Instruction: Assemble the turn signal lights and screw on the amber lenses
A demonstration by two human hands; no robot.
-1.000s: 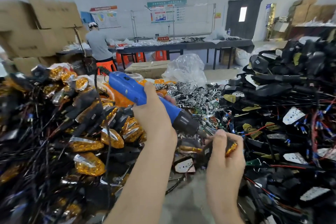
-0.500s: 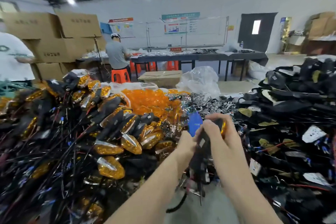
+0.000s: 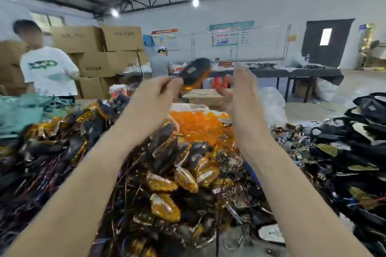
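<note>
Both hands are raised over the bench, well above the stock. The left hand has its fingers curled toward the lower end of one assembled turn signal light, a black housing with an amber edge. Motion blur hides the contact, so I cannot tell whether that hand pinches the unit or has let it go. The right hand is just right of the unit, fingers straight and spread, grasping nothing. The unit is in the air between the two hands, tilted, and touches no pile. Below and to the near left lies the heap of finished lights with tangled leads; loose amber lenses sit far centre, and bare black housings are stacked right. Judged risks: if unsupported, the unit may drop lens-first onto hard housings and scuff or crack the amber face. It may also land among the loose lenses or unassembled housings and be mis-sorted. A trailing lead, not discernible here, could snag the heap and drag neighbours off. The blurred sight line makes a clean catch or placement doubtful.
</note>
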